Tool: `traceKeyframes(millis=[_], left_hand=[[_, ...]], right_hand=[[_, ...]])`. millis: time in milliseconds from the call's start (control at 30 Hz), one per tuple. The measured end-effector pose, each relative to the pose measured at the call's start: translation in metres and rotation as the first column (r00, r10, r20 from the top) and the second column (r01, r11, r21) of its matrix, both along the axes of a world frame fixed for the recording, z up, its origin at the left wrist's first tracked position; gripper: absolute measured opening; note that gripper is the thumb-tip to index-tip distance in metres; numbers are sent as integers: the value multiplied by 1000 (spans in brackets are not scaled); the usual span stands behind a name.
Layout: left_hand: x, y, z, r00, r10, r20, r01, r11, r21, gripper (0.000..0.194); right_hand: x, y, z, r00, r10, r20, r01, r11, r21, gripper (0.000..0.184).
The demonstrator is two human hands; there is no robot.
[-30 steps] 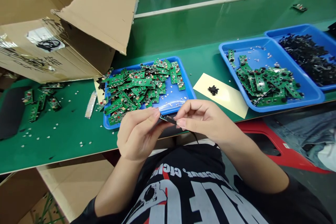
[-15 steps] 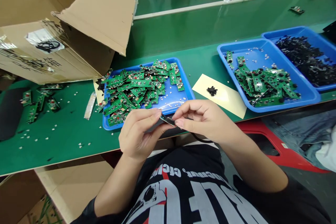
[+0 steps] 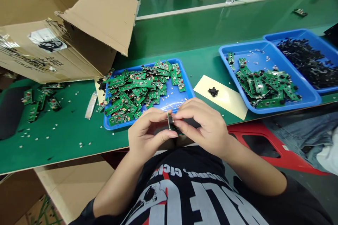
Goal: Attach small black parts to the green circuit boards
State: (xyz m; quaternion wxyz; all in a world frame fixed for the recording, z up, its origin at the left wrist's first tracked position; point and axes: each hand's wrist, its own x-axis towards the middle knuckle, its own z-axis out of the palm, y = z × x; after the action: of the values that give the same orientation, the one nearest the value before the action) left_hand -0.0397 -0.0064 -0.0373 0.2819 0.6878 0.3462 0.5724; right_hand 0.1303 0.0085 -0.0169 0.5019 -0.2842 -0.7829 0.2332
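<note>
My left hand (image 3: 148, 130) is closed on a small green circuit board (image 3: 169, 121), gripping it between thumb and fingers. The board stands nearly upright, its thin edge towards me. At its right face, my right hand (image 3: 202, 123) pinches with thumb and forefinger; whatever lies between those fingertips is too small and hidden to name. Both hands are just in front of a blue tray (image 3: 188, 81) heaped with circuit boards (image 3: 142, 83). To the right, a pale yellow card (image 3: 231, 103) bears a little pile of black parts (image 3: 213, 91).
A second blue tray (image 3: 224, 56) holds boards with black parts; another blue tray (image 3: 289, 34) behind it holds many black pieces. An open cardboard box (image 3: 87, 56) stands at left. Several loose boards (image 3: 41, 102) and white bits lie on the green table (image 3: 68, 140). A red stool (image 3: 245, 132) is at right.
The board has turned from lying slanted to standing nearly upright in my left hand. Both hands have shifted slightly, and my right fingertips now press against its right face.
</note>
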Motion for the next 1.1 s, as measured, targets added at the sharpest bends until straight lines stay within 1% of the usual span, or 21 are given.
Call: traceKeyframes(millis=[67,133,200,300,400,567,733,833,900,1000,1033,1100], left_hand=[[3,-2,-1,996,-18,82,24,997,-73,26],[5,-4,-1,986,-20,166,46,987,-156,24],[5,-6,-1,972,-5,237,64,969,-240,25],[5,-8,-1,958,-1,287,100,938,-331,27],[6,-8,0,939,-14,342,144,923,-358,28],[10,-9,5,890,11,456,201,887,-415,24],[10,-9,5,867,21,498,229,871,-435,25],[8,-8,2,853,-3,522,272,857,-438,26],[7,-8,1,835,-45,549,345,819,-459,27],[7,-11,1,791,-96,604,472,724,-503,25],[7,-12,0,782,-93,616,489,704,-515,24],[6,-13,0,785,-61,616,476,696,-538,24]], right_hand=[[-3,-1,-1,999,-45,-13,46,999,22,8],[-3,-1,-2,998,-61,-5,62,998,20,8],[-1,-1,-1,999,-35,9,35,999,4,10],[2,-1,1,1000,-1,-1,1,1000,-5,10],[3,-1,3,999,-36,20,36,999,6,16],[-1,-1,-1,994,-103,28,99,990,104,13],[-2,0,-2,997,-61,47,59,998,28,8],[0,0,1,997,-44,64,42,999,28,9],[1,1,3,994,-46,99,42,998,43,10],[5,2,4,979,-85,187,69,993,92,14],[6,3,4,971,-102,217,77,990,117,14],[7,4,3,958,-129,257,89,983,163,16]])
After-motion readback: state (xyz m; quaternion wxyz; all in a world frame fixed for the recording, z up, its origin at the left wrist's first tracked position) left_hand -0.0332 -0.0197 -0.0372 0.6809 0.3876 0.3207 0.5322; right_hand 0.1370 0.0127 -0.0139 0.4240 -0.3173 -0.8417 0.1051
